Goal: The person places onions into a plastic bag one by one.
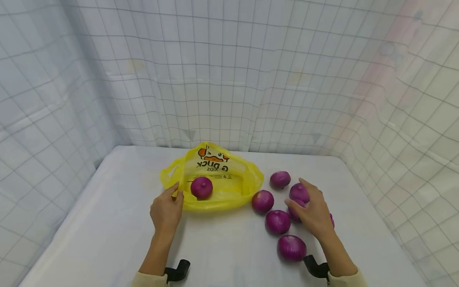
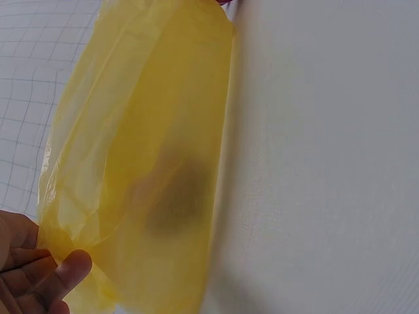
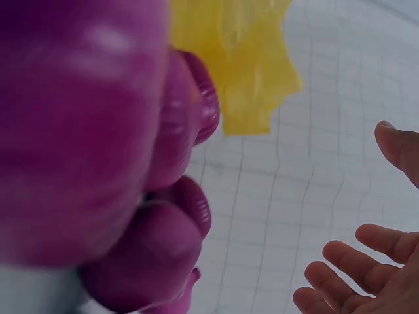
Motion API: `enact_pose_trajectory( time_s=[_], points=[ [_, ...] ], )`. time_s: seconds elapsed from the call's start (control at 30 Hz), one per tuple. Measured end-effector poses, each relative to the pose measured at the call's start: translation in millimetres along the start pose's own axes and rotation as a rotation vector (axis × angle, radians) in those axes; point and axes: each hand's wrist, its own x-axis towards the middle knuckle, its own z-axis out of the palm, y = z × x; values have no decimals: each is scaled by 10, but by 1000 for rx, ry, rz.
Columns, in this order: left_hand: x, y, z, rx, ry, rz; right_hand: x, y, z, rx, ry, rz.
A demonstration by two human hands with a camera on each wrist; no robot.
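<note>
A yellow plastic bag (image 1: pixel 215 205) with a duck print lies with its mouth spread toward me. Inside it sits one purple onion (image 1: pixel 201 187), which shows as a dark blur through the plastic in the left wrist view. My left hand (image 1: pixel 167 210) pinches the left side of the bag's rim between thumb and fingers. Above the group of loose onions is my right hand (image 1: pixel 312 209), thumb and fingers spread apart and holding nothing. Just by its fingertips are two onions, a farther one (image 1: pixel 299 192) and a nearer one (image 1: pixel 295 211), the latter partly hidden by the hand.
More onions lie right of the bag: one at the back (image 1: pixel 280 179), one beside the bag (image 1: pixel 263 201), one in the middle (image 1: pixel 277 222) and one nearest me (image 1: pixel 292 248). Another (image 1: pixel 332 221) is mostly hidden behind my right hand. Grid-patterned sheets (image 1: pixel 229 79) enclose the white table (image 1: pixel 107 207).
</note>
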Motion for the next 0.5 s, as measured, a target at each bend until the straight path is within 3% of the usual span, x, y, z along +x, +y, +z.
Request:
enact_pose_trajectory(
  time_s=[0.27,0.5],
  points=[
    [15,-8,-2,3,-1,1,-113,546,-166,-80,66,103],
    [30,-3,8,1,4,6,-277,842,-232,-104,-28,213]
  ],
)
